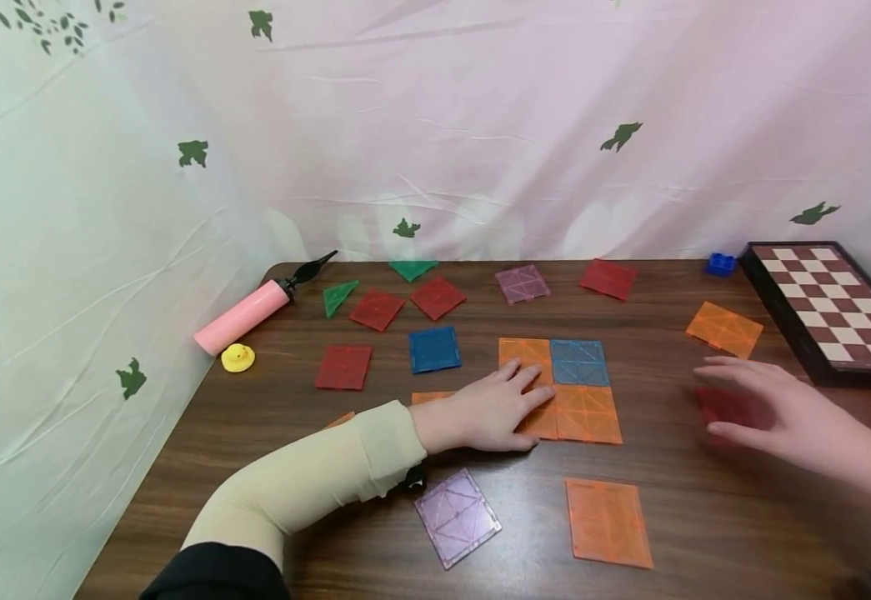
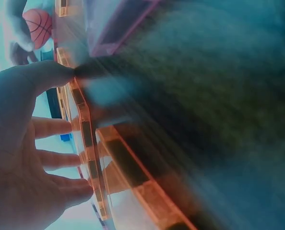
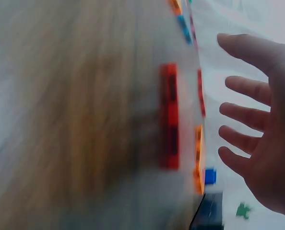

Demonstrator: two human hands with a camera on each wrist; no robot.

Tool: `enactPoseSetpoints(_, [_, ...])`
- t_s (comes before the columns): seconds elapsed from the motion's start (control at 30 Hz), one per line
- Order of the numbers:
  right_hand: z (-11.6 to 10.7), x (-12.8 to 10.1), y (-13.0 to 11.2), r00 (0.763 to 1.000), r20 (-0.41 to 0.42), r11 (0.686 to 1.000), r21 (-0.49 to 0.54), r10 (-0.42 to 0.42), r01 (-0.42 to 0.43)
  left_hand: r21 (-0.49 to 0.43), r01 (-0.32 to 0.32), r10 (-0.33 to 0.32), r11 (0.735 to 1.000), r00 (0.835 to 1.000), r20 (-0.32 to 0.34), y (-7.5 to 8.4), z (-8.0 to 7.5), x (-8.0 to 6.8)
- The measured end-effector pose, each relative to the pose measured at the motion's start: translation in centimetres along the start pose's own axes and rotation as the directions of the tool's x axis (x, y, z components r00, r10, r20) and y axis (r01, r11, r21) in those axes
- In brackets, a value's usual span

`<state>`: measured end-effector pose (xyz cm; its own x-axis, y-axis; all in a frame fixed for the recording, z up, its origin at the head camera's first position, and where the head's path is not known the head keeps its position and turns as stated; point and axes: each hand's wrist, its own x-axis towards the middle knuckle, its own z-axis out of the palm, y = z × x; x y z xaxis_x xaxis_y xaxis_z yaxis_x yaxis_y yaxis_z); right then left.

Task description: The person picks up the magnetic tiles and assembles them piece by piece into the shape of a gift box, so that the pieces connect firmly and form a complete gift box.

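Observation:
My left hand [image 1: 489, 410] rests with fingers spread on a joined group of magnetic tiles. In that group are an orange tile [image 1: 588, 414], a blue tile [image 1: 580, 363] and further orange tiles partly under the fingers. In the left wrist view, the fingertips touch the orange tile edges [image 2: 87, 134]. My right hand [image 1: 776, 408], blurred, is over a red magnetic tile [image 1: 723, 406] at the right. Its fingers are apart and bent slightly, holding nothing. The right wrist view shows this red tile [image 3: 170, 115] lying flat, with the hand [image 3: 272, 115] above it.
Loose tiles lie around: purple [image 1: 458, 518] and orange [image 1: 606, 523] in front, blue [image 1: 435, 349], red [image 1: 343, 367] and green [image 1: 340, 297] behind. A chessboard [image 1: 848, 300], blue brick [image 1: 721, 264], pink pump [image 1: 243, 317], yellow duck [image 1: 237, 357] and small basketball [image 2: 38, 28] are also there.

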<state>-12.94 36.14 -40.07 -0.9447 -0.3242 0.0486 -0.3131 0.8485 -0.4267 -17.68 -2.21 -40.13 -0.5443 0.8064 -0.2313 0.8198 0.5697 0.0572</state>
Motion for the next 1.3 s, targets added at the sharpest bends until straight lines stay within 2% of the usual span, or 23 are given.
enactPoseSetpoints(0.13, [0.4,-1.4,1.7,0.998,0.022,0.997,-0.055,0.05,-0.049,0.01,0.0,0.0,1.0,1.0,-0.006,0.2,0.1,0.1])
enactPoseSetpoints(0.3, [1.1,-1.7,1.9,0.996,0.071,0.995,-0.091,0.054,-0.047,0.035,-0.004,0.005,0.999,1.0,-0.027,0.3,0.0,0.2])
enactPoseSetpoints(0.63, [1.9,0.1,-1.0,0.995,0.077,0.996,-0.063,-0.058,0.062,0.068,0.013,-0.011,0.998,0.999,-0.032,0.6,0.2,0.2])
enactPoseSetpoints(0.93, [2.9,1.3,-3.9,0.987,0.111,0.992,-0.044,-0.115,0.12,0.068,0.018,-0.016,0.998,0.999,-0.029,0.7,0.0,0.1])
enactPoseSetpoints(1.17, [3.3,1.6,-4.9,0.98,0.1,0.984,-0.042,-0.171,0.176,0.069,0.018,-0.016,0.997,1.0,-0.024,0.7,0.0,0.2])
enactPoseSetpoints(1.3, [3.4,1.7,-5.0,0.98,0.104,0.984,-0.03,-0.171,0.175,0.074,0.02,-0.018,0.997,1.0,-0.019,0.7,0.1,0.2])
